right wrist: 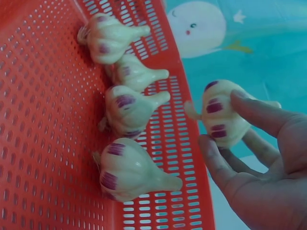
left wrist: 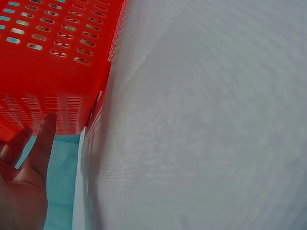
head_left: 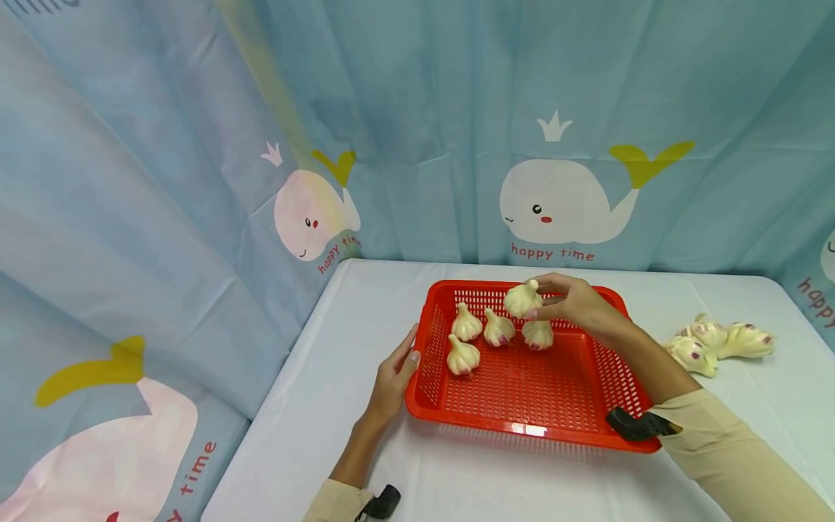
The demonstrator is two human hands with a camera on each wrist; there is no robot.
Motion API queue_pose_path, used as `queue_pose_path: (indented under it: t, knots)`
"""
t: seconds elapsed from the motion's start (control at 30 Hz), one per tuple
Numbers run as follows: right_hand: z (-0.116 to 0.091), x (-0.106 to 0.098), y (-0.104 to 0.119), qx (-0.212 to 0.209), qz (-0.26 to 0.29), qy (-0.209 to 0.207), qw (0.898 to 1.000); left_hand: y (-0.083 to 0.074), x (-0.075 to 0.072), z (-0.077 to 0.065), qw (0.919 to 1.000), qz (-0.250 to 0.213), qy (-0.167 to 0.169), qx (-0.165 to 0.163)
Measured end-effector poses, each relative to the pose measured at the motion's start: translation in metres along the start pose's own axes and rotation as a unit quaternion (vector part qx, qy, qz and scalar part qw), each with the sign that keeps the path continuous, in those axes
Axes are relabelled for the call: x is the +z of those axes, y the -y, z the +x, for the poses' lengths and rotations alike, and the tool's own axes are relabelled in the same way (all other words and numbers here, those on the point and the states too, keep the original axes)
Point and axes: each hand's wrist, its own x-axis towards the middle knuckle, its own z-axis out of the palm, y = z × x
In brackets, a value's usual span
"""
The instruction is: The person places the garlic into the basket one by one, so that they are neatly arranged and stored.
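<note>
A red plastic basket [head_left: 522, 391] with slotted walls sits on the table. Several garlic bulbs [head_left: 464, 356] with purple marks stand in its left and back part. My right hand [head_left: 577, 304] pinches another garlic bulb [right wrist: 223, 112] between thumb and fingers, held up over the basket's back rim. In the right wrist view, the bulbs in the basket line up along the slotted wall beside that hand. My left hand [head_left: 391, 380] rests against the basket's left side, its thumb and fingers touching the outer wall. The left wrist view shows extended fingers [left wrist: 44, 143] at the red wall.
More garlic bulbs [head_left: 707, 344] lie in a cluster on the white tablecloth [head_left: 313, 420] to the right of the basket. Behind the table's back edge hangs a blue curtain [head_left: 430, 203] printed with whales, which also runs along the left side.
</note>
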Motion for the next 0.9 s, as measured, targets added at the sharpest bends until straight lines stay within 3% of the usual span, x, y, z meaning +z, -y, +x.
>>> queue_pose_path:
  t: [0.33, 0.63, 0.9]
  knots:
    - [0.007, 0.009, -0.002, 0.011, -0.015, 0.067, 0.998, 0.0, -0.001, 0.0, 1.0, 0.002, 0.003, 0.003]
    - [0.012, 0.019, -0.005, -0.005, -0.078, 0.096, 0.992, 0.0, -0.002, 0.001, 0.9999, -0.005, 0.012, 0.007]
    - [0.018, 0.03, -0.008, -0.005, -0.073, 0.131, 0.989, 0.0, -0.002, 0.001, 0.9999, -0.007, 0.011, 0.006]
